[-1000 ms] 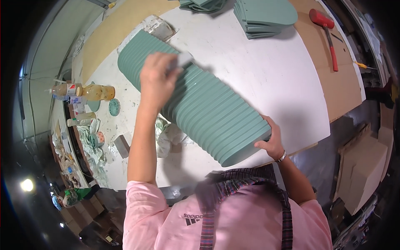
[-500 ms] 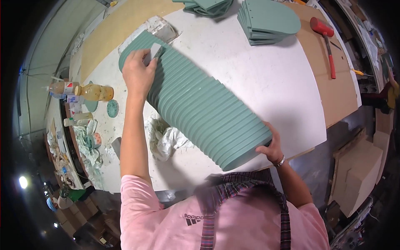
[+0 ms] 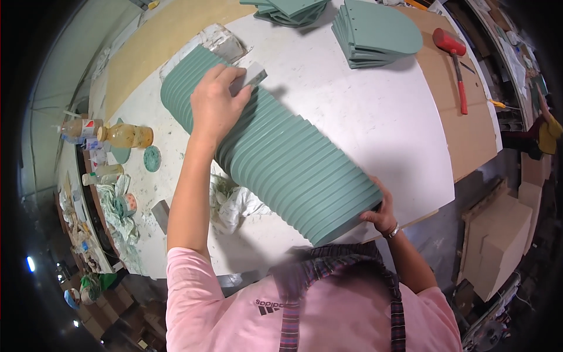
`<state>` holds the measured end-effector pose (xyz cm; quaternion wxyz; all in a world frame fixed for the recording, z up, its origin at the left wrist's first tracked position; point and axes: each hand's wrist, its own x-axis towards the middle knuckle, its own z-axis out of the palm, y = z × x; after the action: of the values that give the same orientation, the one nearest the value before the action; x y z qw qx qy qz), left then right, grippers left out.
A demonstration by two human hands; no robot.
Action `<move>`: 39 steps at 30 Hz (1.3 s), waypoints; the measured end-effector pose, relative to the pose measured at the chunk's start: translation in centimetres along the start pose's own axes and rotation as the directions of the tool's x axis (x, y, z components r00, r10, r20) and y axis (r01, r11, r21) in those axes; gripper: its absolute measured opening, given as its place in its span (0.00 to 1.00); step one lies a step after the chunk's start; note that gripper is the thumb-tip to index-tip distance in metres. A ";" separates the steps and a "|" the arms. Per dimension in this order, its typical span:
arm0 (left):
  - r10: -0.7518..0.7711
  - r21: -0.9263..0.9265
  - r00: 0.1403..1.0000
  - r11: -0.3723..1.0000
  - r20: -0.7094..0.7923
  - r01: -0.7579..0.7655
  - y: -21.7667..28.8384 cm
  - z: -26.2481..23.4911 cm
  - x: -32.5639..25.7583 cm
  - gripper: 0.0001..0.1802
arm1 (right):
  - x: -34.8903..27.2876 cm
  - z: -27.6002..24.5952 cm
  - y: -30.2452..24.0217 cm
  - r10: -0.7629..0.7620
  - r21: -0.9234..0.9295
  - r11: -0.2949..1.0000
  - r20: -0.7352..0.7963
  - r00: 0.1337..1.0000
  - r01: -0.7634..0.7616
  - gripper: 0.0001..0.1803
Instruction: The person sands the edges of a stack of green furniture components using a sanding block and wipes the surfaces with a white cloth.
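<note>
Centrally, left hand (image 3: 216, 105) grips a small grey sanding block (image 3: 248, 80), pressed onto a green ribbed column (image 3: 275, 149) lying diagonally across the white counter (image 3: 352, 111). Right hand (image 3: 380, 212) closed around the column's near end, fingers partly hidden. Amber bottle (image 3: 124, 135) with red-white label stands at left.

A long ribbed green piece (image 3: 275, 146) lies slantwise on the white table (image 3: 363, 111). The left hand (image 3: 216, 105) presses a small grey block (image 3: 247, 79) onto the piece's far end; the right hand (image 3: 381, 212) grips its near end at the table edge. A crumpled rag (image 3: 234, 202) lies beside the piece, left. Beyond it sit stacked green panels (image 3: 375, 32); right of those lies a red mallet (image 3: 453, 53).
</note>
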<state>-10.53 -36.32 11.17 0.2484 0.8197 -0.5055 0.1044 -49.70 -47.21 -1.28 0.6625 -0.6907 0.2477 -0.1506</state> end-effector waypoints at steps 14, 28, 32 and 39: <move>-0.429 0.008 0.877 0.897 -0.215 0.441 -7.9 -2.5 -0.7 0.14 | 0.4 0.2 -0.3 0.000 0.104 0.995 -0.002 1.000 0.000 0.55; -0.289 0.094 0.948 0.948 -0.135 0.303 -8.4 -1.9 3.2 0.14 | 0.3 0.1 -0.5 0.045 0.071 0.996 0.034 0.998 -0.047 0.57; -0.190 0.158 0.978 0.967 -0.082 0.201 -9.1 -0.7 4.2 0.15 | 0.2 0.0 -0.5 0.063 0.095 0.993 0.036 0.997 -0.066 0.58; -0.178 0.201 0.983 0.965 0.033 0.168 -12.1 -0.2 5.6 0.16 | 0.4 0.0 -0.7 0.045 0.104 0.993 0.035 0.998 -0.048 0.57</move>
<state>2.76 -36.20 10.06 0.1613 0.8837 -0.4251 0.1110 -49.24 -47.43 -0.68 0.7050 -0.6515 0.2448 -0.1366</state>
